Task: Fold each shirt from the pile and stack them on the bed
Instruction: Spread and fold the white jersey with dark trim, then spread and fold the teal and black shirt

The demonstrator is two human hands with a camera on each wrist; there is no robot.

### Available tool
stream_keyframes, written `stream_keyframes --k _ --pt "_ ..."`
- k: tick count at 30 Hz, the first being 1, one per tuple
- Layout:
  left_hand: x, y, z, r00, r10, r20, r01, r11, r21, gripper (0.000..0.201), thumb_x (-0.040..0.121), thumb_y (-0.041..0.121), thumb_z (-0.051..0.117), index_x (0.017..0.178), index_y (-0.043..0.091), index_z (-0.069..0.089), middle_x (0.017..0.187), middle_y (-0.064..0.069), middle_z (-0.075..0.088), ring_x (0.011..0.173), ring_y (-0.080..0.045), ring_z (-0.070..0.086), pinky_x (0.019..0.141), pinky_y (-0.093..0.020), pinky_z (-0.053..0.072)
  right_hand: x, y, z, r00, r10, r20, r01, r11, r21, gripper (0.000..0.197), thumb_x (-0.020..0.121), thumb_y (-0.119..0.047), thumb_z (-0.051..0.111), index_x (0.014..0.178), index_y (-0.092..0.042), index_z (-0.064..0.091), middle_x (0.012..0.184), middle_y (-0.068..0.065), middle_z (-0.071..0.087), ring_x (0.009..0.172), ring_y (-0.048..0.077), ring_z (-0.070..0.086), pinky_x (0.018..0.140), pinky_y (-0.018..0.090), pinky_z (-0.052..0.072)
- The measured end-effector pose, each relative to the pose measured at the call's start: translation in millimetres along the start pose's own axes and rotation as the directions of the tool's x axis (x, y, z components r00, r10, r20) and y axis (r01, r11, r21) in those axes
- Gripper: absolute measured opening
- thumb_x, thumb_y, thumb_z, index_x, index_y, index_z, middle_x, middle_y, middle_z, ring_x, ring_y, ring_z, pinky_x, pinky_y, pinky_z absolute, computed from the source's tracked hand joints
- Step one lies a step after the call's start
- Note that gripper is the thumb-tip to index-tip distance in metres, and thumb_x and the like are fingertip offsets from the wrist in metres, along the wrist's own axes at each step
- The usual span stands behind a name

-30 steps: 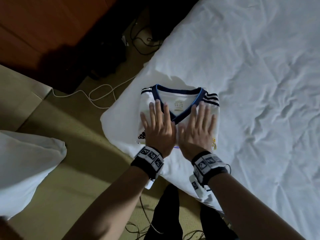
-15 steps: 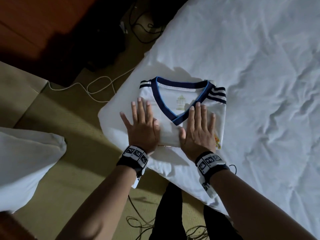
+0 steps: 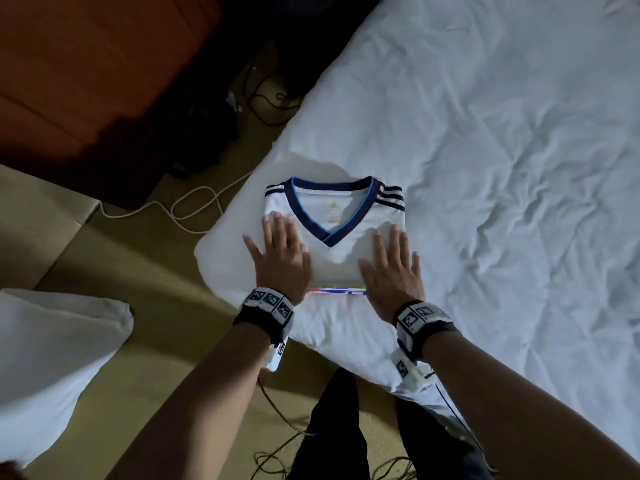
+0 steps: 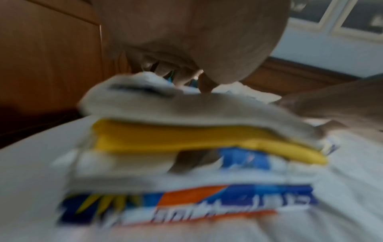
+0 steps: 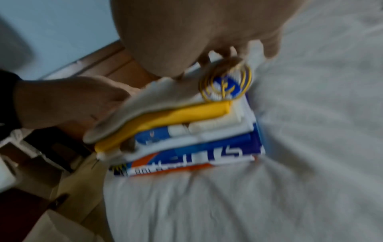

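White jersey [image 3: 349, 258] under both flat, released hands; wrist views reveal a yellow shirt [image 4: 186, 139] beneath.

Both forearms reach forward side by side, each wrist banded with a black strap bearing square markers. The left hand [image 3: 281, 259] and right hand [image 3: 393, 271] lie palm down, well apart, fingers straight and slightly spread, thumbs angled inward.

A stack of folded shirts [image 3: 334, 237] lies near the corner of the bed [image 3: 502, 168], on its rumpled white sheet.
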State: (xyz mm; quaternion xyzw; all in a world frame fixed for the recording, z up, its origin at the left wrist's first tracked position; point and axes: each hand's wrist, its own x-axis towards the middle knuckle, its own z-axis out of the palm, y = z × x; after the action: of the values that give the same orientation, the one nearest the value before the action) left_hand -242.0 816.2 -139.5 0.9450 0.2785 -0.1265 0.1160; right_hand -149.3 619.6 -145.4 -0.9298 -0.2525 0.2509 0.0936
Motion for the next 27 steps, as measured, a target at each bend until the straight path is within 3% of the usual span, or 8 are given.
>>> stream_keyframes --k 2,4,7,9,11,15,23,27 --pt "-2.3 18.4 -22.0 0.997 0.071 0.028 -0.07 0.997 -0.036 0.066 0.098 0.041 0.022 0.15 0.007 0.043 0.162 -0.023 0.03 0.151 -0.043 0.023 0.116 -0.07 0.018 -12.9 4.1 -27.1 0.999 0.043 0.013 -0.043 0.998 0.047 0.061 0.106 -0.048 0.03 0.161 -0.024 0.017 0.171 0.006 -0.001 0.156 0.028 0.005 0.124 0.051 0.018" --pt "-3.1 47.2 -43.2 0.974 0.201 0.1 -0.196 0.979 -0.056 0.067 0.09 0.044 0.019 0.139 0.012 0.052 0.153 -0.018 0.039 0.143 -0.038 0.034 0.109 -0.061 0.033 -27.7 12.8 -58.4 0.995 0.104 0.006 -0.104 0.992 0.072 0.054 0.105 -0.041 0.039 0.154 -0.021 0.031 0.167 0.008 0.018 0.151 0.028 0.021 0.117 0.046 0.029" --pt "-4.4 111.0 -72.6 0.901 0.402 0.161 -0.399 0.915 -0.052 0.059 0.086 0.041 0.023 0.123 0.015 0.061 0.13 -0.011 0.057 0.123 -0.035 0.054 0.095 -0.051 0.045 -55.9 38.4 -104.9 0.98 0.199 -0.013 -0.197 0.976 0.092 0.044 0.102 -0.037 0.044 0.144 -0.023 0.047 0.153 0.002 0.043 0.137 0.026 0.042 0.106 0.041 0.039" --pt "-9.6 159.9 -87.7 0.84 0.492 0.228 -0.495 0.867 -0.049 0.044 0.095 0.034 0.036 0.129 0.016 0.059 0.128 -0.01 0.06 0.119 -0.035 0.057 0.097 -0.048 0.045 -81.2 63.1 -135.2 0.966 0.257 -0.023 -0.252 0.96 0.12 0.039 0.102 -0.037 0.043 0.138 -0.025 0.052 0.141 0.0 0.053 0.127 0.024 0.051 0.1 0.039 0.043" --pt "-16.7 212.2 -99.1 0.753 0.574 0.322 -0.598 0.801 -0.028 0.039 0.1 0.032 0.044 0.136 0.018 0.053 0.133 -0.009 0.059 0.123 -0.034 0.056 0.101 -0.046 0.045 -109.2 93.1 -164.1 0.95 0.31 -0.028 -0.304 0.944 0.128 0.037 0.103 -0.036 0.04 0.135 -0.026 0.054 0.135 -0.002 0.058 0.12 0.023 0.056 0.094 0.037 0.044" --pt "-38.0 325.2 -116.3 0.594 0.684 0.422 -0.762 0.648 0.022 0.041 0.104 0.036 0.044 0.141 0.019 0.049 0.141 -0.009 0.056 0.125 -0.033 0.056 0.102 -0.043 0.045 -166.5 164.5 -211.5 0.897 0.436 -0.076 -0.418 0.892 0.173 0.035 0.102 -0.035 0.041 0.132 -0.027 0.057 0.13 -0.003 0.063 0.117 0.022 0.06 0.088 0.034 0.044" --pt "-118.4 559.6 -122.6 0.368 0.755 0.543 -0.919 0.386 0.085 0.043 0.104 0.04 0.044 0.141 0.02 0.049 0.142 -0.008 0.055 0.122 -0.03 0.057 0.098 -0.039 0.047 -290.7 337.3 -263.2 0.743 0.659 -0.115 -0.634 0.749 0.193 0.025 0.096 -0.036 0.048 0.11 -0.024 0.066 0.111 0.0 0.069 0.1 0.027 0.066 0.076 0.033 0.048" --pt "-161.3 673.8 -106.4 0.287 0.763 0.579 -0.953 0.288 0.091 0.041 0.101 0.042 0.045 0.137 0.024 0.052 0.141 -0.006 0.056 0.121 -0.028 0.058 0.096 -0.037 0.045 -346.5 429.0 -271.4 0.691 0.715 -0.109 -0.69 0.697 0.197 0.024 0.093 -0.034 0.051 0.107 -0.021 0.066 0.11 0.003 0.068 0.099 0.029 0.066 0.073 0.033 0.047"
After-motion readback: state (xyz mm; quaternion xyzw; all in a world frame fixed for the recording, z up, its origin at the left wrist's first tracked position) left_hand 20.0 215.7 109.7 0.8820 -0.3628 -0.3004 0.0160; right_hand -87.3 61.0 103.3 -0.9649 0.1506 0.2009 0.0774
